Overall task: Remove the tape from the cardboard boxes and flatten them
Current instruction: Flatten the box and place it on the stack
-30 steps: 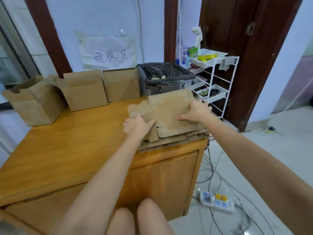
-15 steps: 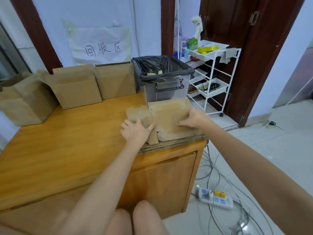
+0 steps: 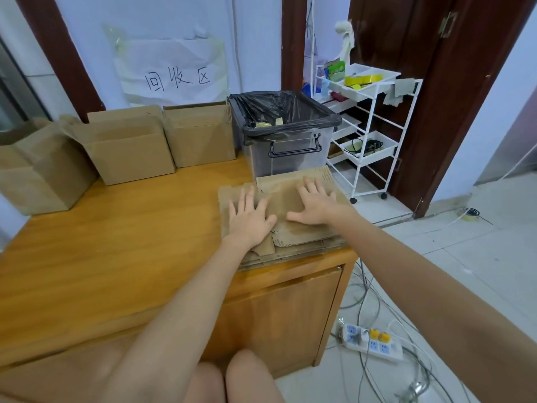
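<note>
While under both palms, flattened box point(image 3: 293, 196).

Ahead of me on the bench point(image 3: 116, 242): black-lined bin point(image 3: 283, 135). Wall sign point(image 3: 174, 74) behind. White cart point(image 3: 369, 126) right; power strip point(image 3: 372, 344), possibly loaded, on floor.

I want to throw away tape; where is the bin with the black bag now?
In the head view the bin stands at the desk's far right corner, just behind the flattened cardboard, right of the upright boxes.

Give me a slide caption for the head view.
Both hands, left and right, press flattened cardboard onto the stack.
</note>
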{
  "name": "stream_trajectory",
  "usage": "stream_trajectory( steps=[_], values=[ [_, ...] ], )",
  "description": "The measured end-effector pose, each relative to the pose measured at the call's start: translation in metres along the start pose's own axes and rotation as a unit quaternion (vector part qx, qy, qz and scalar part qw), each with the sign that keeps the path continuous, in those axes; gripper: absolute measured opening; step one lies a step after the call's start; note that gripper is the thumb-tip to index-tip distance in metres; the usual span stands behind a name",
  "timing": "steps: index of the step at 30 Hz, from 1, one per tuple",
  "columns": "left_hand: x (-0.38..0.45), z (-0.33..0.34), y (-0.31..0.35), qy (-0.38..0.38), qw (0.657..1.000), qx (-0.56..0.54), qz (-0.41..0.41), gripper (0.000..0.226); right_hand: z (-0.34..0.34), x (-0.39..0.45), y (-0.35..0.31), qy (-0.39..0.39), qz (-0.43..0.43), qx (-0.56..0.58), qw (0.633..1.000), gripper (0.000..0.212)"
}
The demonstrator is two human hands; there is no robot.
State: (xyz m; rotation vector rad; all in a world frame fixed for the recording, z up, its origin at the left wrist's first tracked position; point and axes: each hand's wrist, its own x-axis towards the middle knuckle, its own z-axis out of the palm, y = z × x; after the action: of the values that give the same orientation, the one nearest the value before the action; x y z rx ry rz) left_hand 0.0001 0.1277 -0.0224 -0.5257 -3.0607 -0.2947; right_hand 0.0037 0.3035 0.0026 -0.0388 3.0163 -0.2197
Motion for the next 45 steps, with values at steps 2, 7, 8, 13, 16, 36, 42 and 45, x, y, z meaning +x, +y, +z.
stream_trajectory(
  steps=[2, 7, 8, 13, 16, 36, 42, 45],
  values=[
    [0.008, 0.0, 0.003, -0.007, 1.0, 0.0, 0.028, 0.049, 0.005, 0.003, 0.002, -0.006, 0.004, -0.012, 1.0, 0.098],
    [0.027, 0.003, 0.0, -0.007, 0.999, -0.041, 0.025, 0.042, 0.0, 0.012, 0.008, -0.057, 0.026, -0.049, 0.997, 0.114],
    [0.03, 0.003, 0.0, -0.011, 0.998, -0.053, 0.019, 0.041, -0.003, 0.013, 0.008, -0.069, 0.028, -0.057, 0.996, 0.116],
    [0.033, 0.009, 0.001, -0.018, 0.999, -0.032, 0.002, 0.062, -0.003, 0.017, 0.01, -0.064, 0.03, -0.067, 0.995, 0.113],
    [0.036, 0.011, 0.0, -0.019, 1.0, -0.015, -0.007, 0.069, 0.008, 0.012, 0.011, -0.012, 0.021, -0.032, 0.999, 0.106],
    [0.027, -0.002, -0.013, 0.02, 0.951, -0.307, -0.037, 0.042, 0.026, -0.023, 0.007, 0.028, -0.056, 0.005, 0.998, 0.091],
    [0.0, -0.02, -0.045, 0.048, 0.981, -0.177, -0.058, 0.043, -0.003, -0.025, -0.021, 0.002, -0.083, -0.014, 0.996, 0.07],
    [-0.012, -0.032, -0.063, 0.05, 0.987, -0.135, -0.074, 0.044, -0.015, -0.021, -0.049, 0.008, -0.096, -0.023, 0.995, 0.066]
  ],
)
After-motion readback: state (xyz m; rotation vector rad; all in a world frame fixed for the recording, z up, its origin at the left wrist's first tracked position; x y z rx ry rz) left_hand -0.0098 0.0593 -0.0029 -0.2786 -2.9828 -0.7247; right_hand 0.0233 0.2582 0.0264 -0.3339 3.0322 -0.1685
